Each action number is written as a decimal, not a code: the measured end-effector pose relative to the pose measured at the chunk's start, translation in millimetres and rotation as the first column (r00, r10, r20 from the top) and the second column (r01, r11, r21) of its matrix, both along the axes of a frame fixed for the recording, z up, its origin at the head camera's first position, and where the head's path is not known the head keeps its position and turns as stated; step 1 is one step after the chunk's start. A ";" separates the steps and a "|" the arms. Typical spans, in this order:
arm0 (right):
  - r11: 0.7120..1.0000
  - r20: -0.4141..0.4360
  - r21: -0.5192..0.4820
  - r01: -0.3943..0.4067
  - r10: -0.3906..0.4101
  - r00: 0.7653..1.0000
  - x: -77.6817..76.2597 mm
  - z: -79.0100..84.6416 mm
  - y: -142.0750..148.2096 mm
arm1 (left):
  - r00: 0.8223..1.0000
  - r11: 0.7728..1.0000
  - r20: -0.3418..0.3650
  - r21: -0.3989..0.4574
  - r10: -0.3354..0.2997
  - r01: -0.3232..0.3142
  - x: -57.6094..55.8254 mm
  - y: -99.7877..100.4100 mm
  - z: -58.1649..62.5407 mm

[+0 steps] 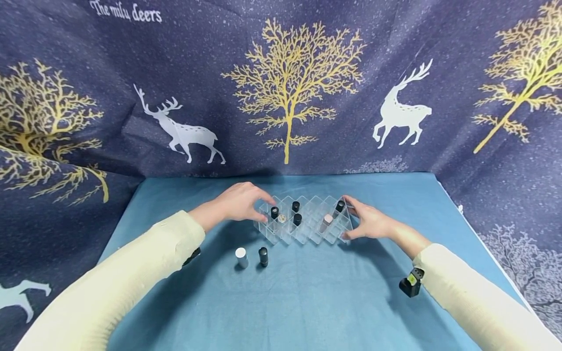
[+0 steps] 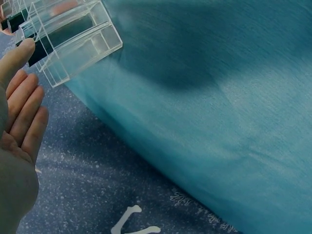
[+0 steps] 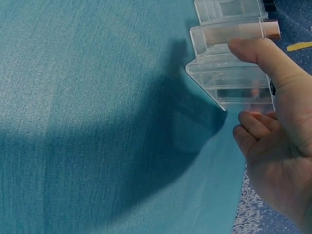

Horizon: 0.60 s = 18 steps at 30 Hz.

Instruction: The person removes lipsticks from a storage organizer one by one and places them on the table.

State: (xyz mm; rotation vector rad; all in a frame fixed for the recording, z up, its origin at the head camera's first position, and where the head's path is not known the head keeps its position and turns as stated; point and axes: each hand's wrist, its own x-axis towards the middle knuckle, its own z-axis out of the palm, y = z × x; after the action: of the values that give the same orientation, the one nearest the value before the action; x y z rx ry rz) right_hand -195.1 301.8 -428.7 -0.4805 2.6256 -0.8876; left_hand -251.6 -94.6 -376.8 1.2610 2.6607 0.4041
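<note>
While my left hand [image 1: 244,201] pinches a clear rack [image 1: 313,225], my right hand [image 1: 370,222] grips its opposite end. Tubes [image 1: 297,219] sit inside.

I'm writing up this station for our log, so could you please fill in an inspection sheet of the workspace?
Surface: blue cloth, faintly creased, with arm shadows across it.
Job's things: clear lattice holder with six small tubes in it; white tube and black tube standing in front, nearer its left end.
Clutter: nothing seen.
Left grip: bare hand at the holder's left end, thumb and fingers spread; firm contact can't be confirmed.
Right grip: bare hand holding the right end, thumb on the near side.
Cables: nothing seen.
Surroundings: dark blue backdrop with white deer and gold trees; black device at the right sleeve.
</note>
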 end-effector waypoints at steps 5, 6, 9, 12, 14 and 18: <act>1.000 0.016 -0.022 -0.003 0.003 1.000 0.0 0.4 0.2 | 1.000 1.000 0.001 -0.002 0.009 -0.009 -0.3 0.3 -1.2; 1.000 0.023 -0.029 -0.002 0.003 1.000 0.1 0.4 0.2 | 1.000 1.000 0.001 -0.002 0.009 -0.009 -0.6 0.4 -1.7; 0.999 0.035 -0.047 -0.001 0.002 0.999 0.1 -0.3 0.4 | 1.000 1.000 -0.001 0.002 0.003 -0.003 -1.6 0.1 -2.6; 0.998 0.038 -0.068 0.000 0.003 0.999 -0.1 -1.2 0.6 | 1.000 1.000 -0.003 0.008 -0.001 0.001 -2.5 -0.2 -3.5; 0.997 0.037 -0.081 0.001 0.003 0.999 -0.3 -1.9 1.2 | 1.000 1.000 0.001 0.013 -0.003 0.003 -3.0 0.0 -3.8; 0.993 0.049 -0.117 0.003 0.003 0.999 -0.2 -3.4 1.5 | 1.000 1.000 0.006 0.022 -0.011 0.011 -3.8 1.2 -4.3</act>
State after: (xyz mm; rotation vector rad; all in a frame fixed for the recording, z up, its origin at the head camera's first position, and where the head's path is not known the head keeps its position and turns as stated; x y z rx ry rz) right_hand -195.4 303.3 -432.1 -0.4818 2.5389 -1.0447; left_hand -255.5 -93.5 -381.2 1.2783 2.6504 0.4361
